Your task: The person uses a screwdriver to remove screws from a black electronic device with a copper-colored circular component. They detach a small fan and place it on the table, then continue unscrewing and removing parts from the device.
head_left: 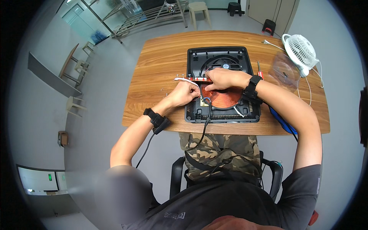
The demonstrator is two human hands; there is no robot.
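Head view: the open black cooker is laid flat in the middle of the wooden table so its red circuit strip can be pinched by the right hand, while the left hand is curled around a white wire.

A wooden table carries an opened black cooker base, a white fan and a screwdriver.
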